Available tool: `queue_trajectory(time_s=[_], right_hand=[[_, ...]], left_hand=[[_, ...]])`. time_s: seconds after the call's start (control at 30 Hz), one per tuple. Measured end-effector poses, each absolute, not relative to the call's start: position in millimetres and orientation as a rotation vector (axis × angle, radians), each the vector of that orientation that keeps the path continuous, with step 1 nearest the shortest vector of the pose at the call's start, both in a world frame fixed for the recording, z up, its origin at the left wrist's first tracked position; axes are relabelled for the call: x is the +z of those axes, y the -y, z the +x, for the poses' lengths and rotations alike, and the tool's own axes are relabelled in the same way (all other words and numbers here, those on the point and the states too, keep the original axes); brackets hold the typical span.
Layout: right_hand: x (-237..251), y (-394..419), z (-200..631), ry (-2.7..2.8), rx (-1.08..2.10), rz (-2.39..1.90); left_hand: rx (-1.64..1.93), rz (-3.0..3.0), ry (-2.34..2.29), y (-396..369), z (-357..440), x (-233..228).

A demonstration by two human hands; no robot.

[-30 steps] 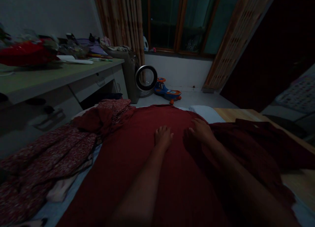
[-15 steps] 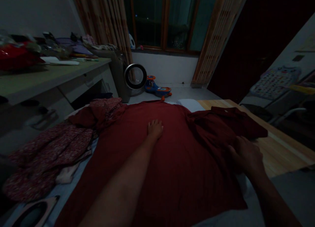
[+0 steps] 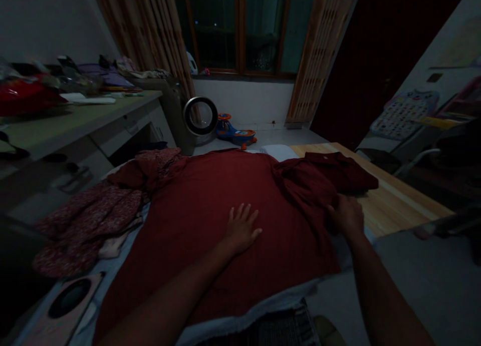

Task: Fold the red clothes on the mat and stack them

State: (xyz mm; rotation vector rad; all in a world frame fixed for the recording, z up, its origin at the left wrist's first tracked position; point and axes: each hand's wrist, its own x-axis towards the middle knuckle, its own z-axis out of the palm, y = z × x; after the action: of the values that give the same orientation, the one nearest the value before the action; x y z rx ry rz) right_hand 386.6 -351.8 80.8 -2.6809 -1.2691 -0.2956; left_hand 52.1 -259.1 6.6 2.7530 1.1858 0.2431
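A dark red garment (image 3: 195,206) lies spread flat over the bed in front of me. My left hand (image 3: 240,228) rests palm down on its middle, fingers spread. My right hand (image 3: 345,217) lies on the bunched right part of the red garment (image 3: 323,178), near where the cloth meets the wooden board (image 3: 391,201). Its fingers are bent on the fabric; a firm grip cannot be made out in the dim light.
A floral red cloth pile (image 3: 86,221) lies at the left. A cluttered desk (image 3: 75,120) stands beyond it. A round fan (image 3: 200,115) and a toy ride-on car (image 3: 235,133) sit on the floor under the window. A pink object with a dark oval (image 3: 67,301) lies bottom left.
My left hand slid back toward me on the garment and spread its fingers. My right hand went out to the right and now lies on the bunched cloth. The view panned right.
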Motion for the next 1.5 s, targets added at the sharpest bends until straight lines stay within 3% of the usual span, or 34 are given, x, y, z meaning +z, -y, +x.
queue_trajectory(time_s=[0.33,0.57,0.8,0.9,1.03,1.2,1.33,1.5], right_hand=[[84.8,347.2,376.0,1.171,-0.145,-2.642],[117.8,340.3,347.0,1.259,-0.393,-2.273],[129.5,323.4,257.8,1.598,-0.326,-1.708],[118.9,329.7,218.6,1.907,-0.073,-1.537],[105.9,352.2,203.1,2.078,0.292,-1.258],[89.3,376.1,228.6,1.815,0.360,-1.487],[65.2,388.5,236.1,1.971,0.428,-1.671],[55.6,401.2,243.2,1.990,0.159,-2.123]], left_hand=[[0.266,2.784,-0.965,300.7,71.7,23.7],[0.247,2.553,-0.820,324.9,81.2,24.2],[0.578,1.349,-0.754,299.3,80.7,52.6],[0.635,0.730,-0.587,284.0,75.5,60.3],[0.614,0.477,-0.575,272.9,69.9,53.8],[0.820,0.494,-0.801,263.9,71.9,44.6],[0.971,0.508,-0.810,244.8,60.8,58.6],[1.126,0.439,-0.859,221.8,13.5,82.7]])
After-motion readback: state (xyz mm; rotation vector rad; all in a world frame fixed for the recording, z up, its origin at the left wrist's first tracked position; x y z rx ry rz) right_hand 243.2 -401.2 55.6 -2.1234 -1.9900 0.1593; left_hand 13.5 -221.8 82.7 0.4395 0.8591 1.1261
